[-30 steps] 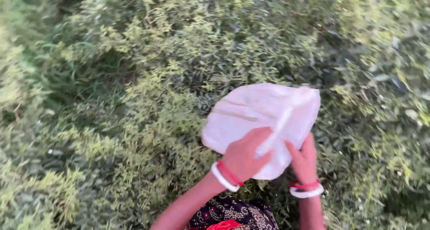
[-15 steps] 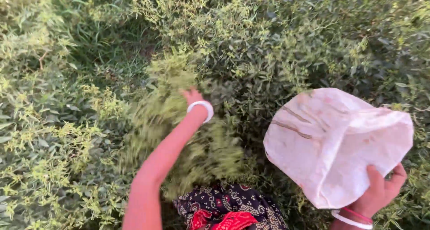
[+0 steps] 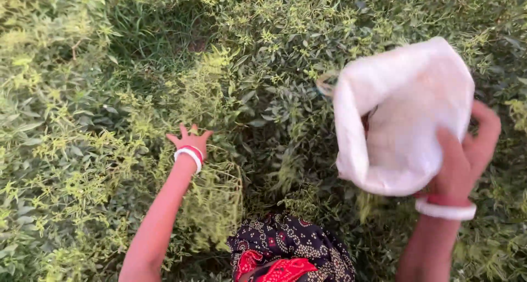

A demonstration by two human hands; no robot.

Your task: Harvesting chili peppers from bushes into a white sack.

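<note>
Two hands apart, right hand [image 3: 466,156] gripping white bag [image 3: 403,114] rim

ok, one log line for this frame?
left hand: fingers spread, reaching into plants | right hand: gripping white bag, mouth open | patterned cloth at bottom

We see a white cloth bag [image 3: 403,112], a white and red bangle [image 3: 189,154] on our left wrist, a white bangle with red [image 3: 444,208] on our right wrist, dark garment with pale dots and red patches [image 3: 288,252], yellow-green leafy plants [image 3: 82,123]
</note>
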